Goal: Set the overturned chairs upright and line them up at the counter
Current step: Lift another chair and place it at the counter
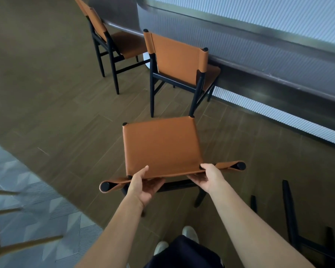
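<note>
chair point(161, 146): seat up, front toward 12 o'clock, backrest top running 9 to 3. we clamp left hand point(145, 185) and right hand point(207, 176) round that top.

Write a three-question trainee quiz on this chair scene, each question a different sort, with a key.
1. True or false: the left hand and the right hand both hold the backrest of the nearest chair.
2. How many other chairs stand upright at the counter?
3. Which hand is on the side nearer the counter? A) left B) right C) neither, since the counter is behind the person

Key
1. True.
2. Two: the far chair and the middle chair.
3. B.
</note>
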Motion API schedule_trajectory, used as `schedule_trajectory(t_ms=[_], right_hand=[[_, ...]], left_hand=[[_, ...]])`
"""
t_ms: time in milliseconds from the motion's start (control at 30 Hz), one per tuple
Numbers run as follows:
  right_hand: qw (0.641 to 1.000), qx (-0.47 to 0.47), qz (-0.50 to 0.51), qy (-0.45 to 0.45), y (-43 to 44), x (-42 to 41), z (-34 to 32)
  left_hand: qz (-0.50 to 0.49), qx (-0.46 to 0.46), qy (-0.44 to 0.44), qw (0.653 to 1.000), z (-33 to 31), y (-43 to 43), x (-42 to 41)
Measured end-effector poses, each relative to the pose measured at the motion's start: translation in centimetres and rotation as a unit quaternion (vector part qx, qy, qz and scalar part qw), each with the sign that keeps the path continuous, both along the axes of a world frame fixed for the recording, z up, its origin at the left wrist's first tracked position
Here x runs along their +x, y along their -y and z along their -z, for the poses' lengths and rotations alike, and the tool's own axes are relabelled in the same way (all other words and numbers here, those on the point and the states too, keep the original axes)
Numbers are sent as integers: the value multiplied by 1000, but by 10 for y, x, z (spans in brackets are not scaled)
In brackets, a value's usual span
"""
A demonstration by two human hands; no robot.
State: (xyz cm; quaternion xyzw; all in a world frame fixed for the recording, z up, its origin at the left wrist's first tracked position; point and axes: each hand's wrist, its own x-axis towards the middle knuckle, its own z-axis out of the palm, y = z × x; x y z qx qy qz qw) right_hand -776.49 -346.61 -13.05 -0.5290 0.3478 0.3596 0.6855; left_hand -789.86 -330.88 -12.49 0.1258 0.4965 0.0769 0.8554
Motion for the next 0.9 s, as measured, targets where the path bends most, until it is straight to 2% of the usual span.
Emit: schedule_trajectory(t_ms=[333, 567, 767, 900], right_hand=[[999, 30, 12, -37, -5, 21, -1], [998, 62, 3, -23, -25, 47, -21], [996, 91, -11, -22, -54, 87, -49], [996, 90, -22, -16, -67, 105, -59]], left_hand=[[-124, 20, -14, 992, 14, 3, 14], [-88, 67, -23, 994, -12, -17, 46], [-53, 59, -2, 997, -31, -59, 80], [-23, 39, -24, 999, -42, -77, 99]])
